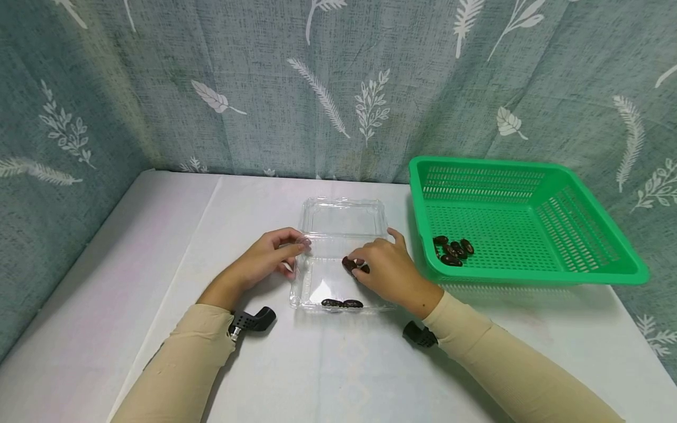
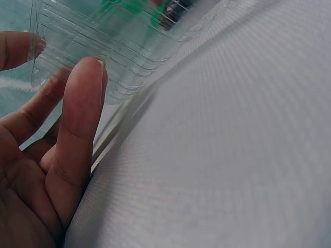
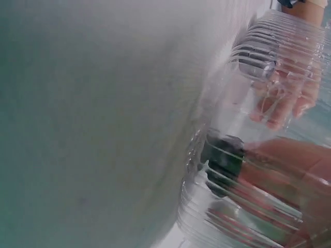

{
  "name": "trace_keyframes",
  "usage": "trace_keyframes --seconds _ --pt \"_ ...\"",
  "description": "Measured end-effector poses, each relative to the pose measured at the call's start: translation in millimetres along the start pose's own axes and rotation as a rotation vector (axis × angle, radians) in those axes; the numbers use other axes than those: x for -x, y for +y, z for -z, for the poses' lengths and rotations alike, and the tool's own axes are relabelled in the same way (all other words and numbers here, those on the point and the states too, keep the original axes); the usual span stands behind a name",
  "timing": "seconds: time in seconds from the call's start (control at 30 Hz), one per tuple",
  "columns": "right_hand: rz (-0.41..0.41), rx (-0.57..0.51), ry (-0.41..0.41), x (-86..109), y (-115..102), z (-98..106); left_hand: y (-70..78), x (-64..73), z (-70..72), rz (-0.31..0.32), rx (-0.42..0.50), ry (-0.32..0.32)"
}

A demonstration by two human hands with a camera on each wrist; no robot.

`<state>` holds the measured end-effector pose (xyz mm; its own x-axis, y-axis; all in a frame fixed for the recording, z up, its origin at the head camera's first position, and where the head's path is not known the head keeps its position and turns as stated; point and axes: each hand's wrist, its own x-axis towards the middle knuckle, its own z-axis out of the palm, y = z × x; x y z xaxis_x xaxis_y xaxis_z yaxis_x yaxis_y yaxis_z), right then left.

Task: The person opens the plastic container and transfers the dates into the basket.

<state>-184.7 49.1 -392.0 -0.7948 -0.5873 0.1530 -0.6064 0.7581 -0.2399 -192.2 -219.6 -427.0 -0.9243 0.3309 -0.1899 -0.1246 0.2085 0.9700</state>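
Observation:
A clear plastic clamshell box (image 1: 328,273) lies with its lid (image 1: 345,217) folded back, away from the person. My left hand (image 1: 270,254) grips the box's left edge near the hinge, the thumb (image 2: 83,98) on the near side and fingers behind the plastic. Over the base, my right hand (image 1: 388,271) pinches a dark brown, glossy date (image 1: 349,264) between thumb and fingers; another dark piece shows beside the fingertips. Two dates (image 1: 342,304) lie end to end along the near wall of the base. Through the plastic, the right wrist view shows the right fingers (image 3: 279,160) inside the box.
A green perforated basket (image 1: 529,276) stands at the right, with several dates (image 1: 452,251) in its near left corner. White cloth (image 1: 264,376) covers the table. A patterned grey-green curtain (image 1: 254,88) hangs along the back and sides.

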Motion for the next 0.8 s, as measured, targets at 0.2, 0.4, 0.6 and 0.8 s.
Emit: trace_keyframes --seconds 0.2,0.4,0.6,0.8 --pt "-0.025 0.057 -0.036 -0.9 -8.1 0.0 0.0 1.1 0.8 0.003 0.006 0.007" --pt "-0.037 0.052 0.012 0.0 -10.2 -3.1 0.6 0.9 0.5 0.003 0.005 0.003" --pt "-0.025 0.029 0.036 -0.7 -8.6 -4.9 1.9 0.9 1.7 0.003 -0.007 0.007" --pt "-0.03 -0.059 0.064 2.1 -5.4 -4.0 -0.1 0.4 0.6 0.009 0.001 0.003"
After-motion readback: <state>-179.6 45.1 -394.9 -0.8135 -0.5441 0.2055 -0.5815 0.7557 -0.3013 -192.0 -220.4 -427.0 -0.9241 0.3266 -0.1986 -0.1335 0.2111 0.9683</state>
